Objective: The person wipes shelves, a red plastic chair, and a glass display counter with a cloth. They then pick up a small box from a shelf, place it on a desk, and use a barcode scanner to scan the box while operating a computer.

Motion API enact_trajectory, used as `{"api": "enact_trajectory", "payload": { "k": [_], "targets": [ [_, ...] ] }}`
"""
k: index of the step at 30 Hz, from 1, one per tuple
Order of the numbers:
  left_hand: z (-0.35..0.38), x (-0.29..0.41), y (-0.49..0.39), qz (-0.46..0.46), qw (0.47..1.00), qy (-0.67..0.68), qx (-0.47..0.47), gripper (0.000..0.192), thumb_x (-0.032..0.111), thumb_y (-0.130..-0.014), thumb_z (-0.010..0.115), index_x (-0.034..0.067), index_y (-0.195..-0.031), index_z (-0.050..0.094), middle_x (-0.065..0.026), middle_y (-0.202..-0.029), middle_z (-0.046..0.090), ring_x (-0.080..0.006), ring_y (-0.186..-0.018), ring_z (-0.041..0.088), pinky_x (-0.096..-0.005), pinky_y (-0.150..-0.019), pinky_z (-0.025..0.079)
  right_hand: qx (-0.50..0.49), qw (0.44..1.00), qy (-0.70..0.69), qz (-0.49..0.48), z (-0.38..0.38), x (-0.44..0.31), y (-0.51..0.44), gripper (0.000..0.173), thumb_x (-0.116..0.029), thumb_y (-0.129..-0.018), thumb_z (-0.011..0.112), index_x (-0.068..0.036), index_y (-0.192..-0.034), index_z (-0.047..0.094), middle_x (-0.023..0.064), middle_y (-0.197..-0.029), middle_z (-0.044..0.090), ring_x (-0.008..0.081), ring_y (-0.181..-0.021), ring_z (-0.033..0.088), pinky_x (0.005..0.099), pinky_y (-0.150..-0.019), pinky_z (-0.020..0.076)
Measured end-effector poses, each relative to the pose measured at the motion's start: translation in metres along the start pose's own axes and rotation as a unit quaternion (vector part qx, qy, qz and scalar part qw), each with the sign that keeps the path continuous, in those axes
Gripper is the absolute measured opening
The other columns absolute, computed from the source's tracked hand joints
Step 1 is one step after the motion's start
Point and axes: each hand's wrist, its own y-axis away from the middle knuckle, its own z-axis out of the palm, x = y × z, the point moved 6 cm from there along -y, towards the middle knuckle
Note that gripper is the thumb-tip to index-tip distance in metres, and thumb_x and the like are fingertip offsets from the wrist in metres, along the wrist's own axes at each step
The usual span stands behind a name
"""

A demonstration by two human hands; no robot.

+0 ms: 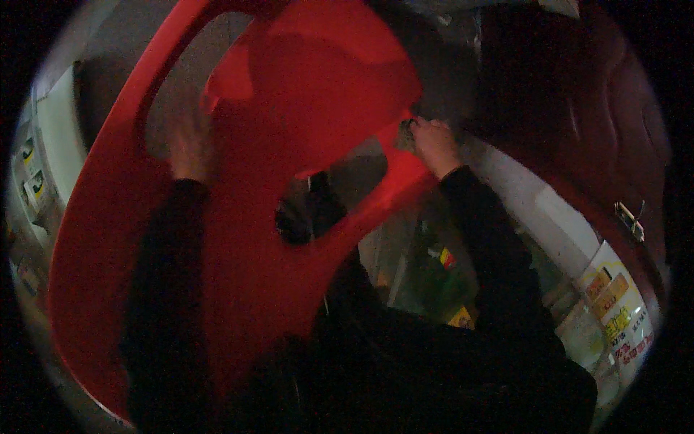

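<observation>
A large red moulded panel [260,271] with several cut-out openings stretches out before me. My left hand [191,138], blurred, lies flat over the panel beside the long upper-left opening, and nothing shows in it. My right hand [434,142] pinches a small grey-green pad [405,134], possibly an abrasive one. That pad touches the narrow red strip between the upper part of the panel and its lower right arm. Dim light and blur hide the pad's exact kind and the fingertips of my left hand.
A dark maroon surface [542,70] rises at the right, with a small shiny object [630,221] near it. Below stands a white box [618,309] with printing. Pale printed packaging [35,190] lines the left rim. Through the gaps, a yellow item [462,317] shows near the floor.
</observation>
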Motion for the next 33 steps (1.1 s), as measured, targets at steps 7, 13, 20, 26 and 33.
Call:
{"api": "enact_trajectory", "payload": {
  "k": [7, 13, 20, 26, 33],
  "targets": [
    [-0.02, 0.147, 0.209, 0.171, 0.886, 0.246, -0.355, 0.075, 0.058, -0.095, 0.049, 0.009, -0.152, 0.039, -0.011, -0.164, 0.023, -0.0353, -0.152, 0.015, -0.0563, -0.121, 0.013, 0.143, 0.919, -0.296, -0.216, -0.045, -0.249, 0.127, 0.024, -0.015, -0.09, 0.051, -0.007, -0.1, 0.072, 0.0176, -0.096, 0.069, 0.0384, -0.096, 0.064, 0.054, -0.097, 0.0457],
    [-0.085, 0.126, 0.278, 0.214, 0.88, 0.206, -0.37, 0.071, 0.052, -0.097, 0.047, 0.008, -0.152, 0.037, -0.0113, -0.162, 0.026, -0.0324, -0.15, 0.023, -0.0563, -0.12, 0.015, 0.049, 0.968, -0.223, -0.109, -0.045, -0.094, 0.091, 0.023, -0.017, -0.09, 0.056, -0.007, -0.099, 0.074, 0.0159, -0.097, 0.07, 0.0361, -0.089, 0.067, 0.0466, -0.078, 0.0545],
    [-0.171, 0.058, 0.404, 0.141, 0.855, 0.241, -0.436, 0.069, 0.052, -0.097, 0.049, 0.009, -0.15, 0.038, -0.0081, -0.161, 0.03, -0.0272, -0.15, 0.023, -0.0533, -0.122, 0.014, 0.225, 0.97, 0.021, 0.092, -0.069, -0.06, 0.092, 0.023, -0.023, -0.092, 0.057, -0.006, -0.101, 0.07, 0.0195, -0.101, 0.07, 0.0391, -0.095, 0.066, 0.0506, -0.085, 0.0524],
    [-0.258, -0.058, 0.465, -0.044, 0.957, 0.187, -0.219, 0.065, 0.037, -0.09, 0.065, 0.012, -0.146, 0.046, -0.0105, -0.157, 0.038, -0.0351, -0.15, 0.024, -0.057, -0.121, 0.019, 0.112, 0.841, -0.53, 0.004, -0.027, -0.328, 0.138, 0.041, 0.0, -0.081, 0.05, -0.008, -0.117, 0.069, 0.0174, -0.113, 0.067, 0.0384, -0.104, 0.061, 0.0469, -0.094, 0.05],
    [-0.261, -0.104, 0.502, -0.227, 0.932, 0.217, 0.18, 0.056, 0.019, -0.081, 0.067, 0.011, -0.136, 0.058, -0.0119, -0.139, 0.059, -0.0415, -0.144, 0.034, -0.0645, -0.118, 0.018, 0.147, 0.623, -0.697, -0.323, -0.212, -0.51, 0.301, 0.034, -0.003, -0.098, 0.041, -0.003, -0.124, 0.063, 0.0159, -0.127, 0.062, 0.0302, -0.119, 0.059, 0.0427, -0.104, 0.0465]
  ]
}}
